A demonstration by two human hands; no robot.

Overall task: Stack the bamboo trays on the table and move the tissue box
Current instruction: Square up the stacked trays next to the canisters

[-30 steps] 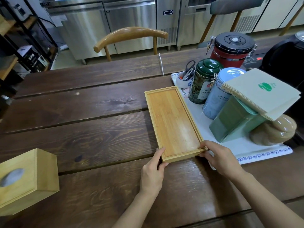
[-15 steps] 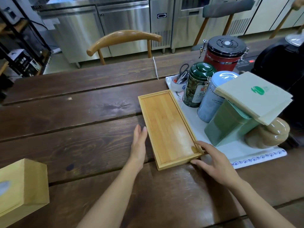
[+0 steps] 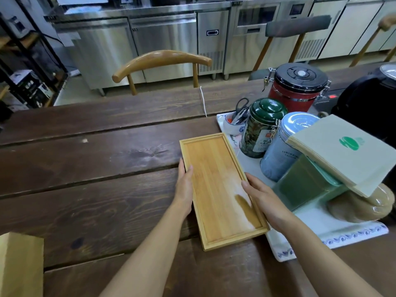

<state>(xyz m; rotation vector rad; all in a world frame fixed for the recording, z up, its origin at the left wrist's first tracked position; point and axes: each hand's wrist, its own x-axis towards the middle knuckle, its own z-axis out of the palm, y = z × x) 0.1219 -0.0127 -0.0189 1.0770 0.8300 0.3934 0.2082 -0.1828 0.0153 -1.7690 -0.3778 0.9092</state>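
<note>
I've got both hands on the bamboo tray (image 3: 222, 189) right now, one on each long edge, and the tray sits flat on the dark wooden table (image 3: 96, 168), its right side running just beside the white cloth mat (image 3: 325, 230) that carries the tins. My left hand (image 3: 184, 189) lies along the tray's left rim, fingers straight and close together, pressed against the wood rather than curled around it. My right hand (image 3: 263, 196) is on the opposite rim, fingers loosely spread and draped over the edge, tips reaching into the tray. From this angle I see one tray face only; whether another lies beneath it I cannot tell. The tissue box (image 3: 20, 264) is well to the left of the tray and nearer me, at the frame's corner, untouched by either hand. My read is that I'm squaring the tray up, so the thing to do is press evenly from both sides and keep the rims parallel. On the tray's right, the green tin (image 3: 260, 127) and the pale blue canister (image 3: 285, 146) stand close, with a green box (image 3: 308, 183) and a stack of paper napkins (image 3: 351, 151) leaning nearby, so I'd keep my right elbow tucked. Any nudging should go away from the mat, toward open table.
</note>
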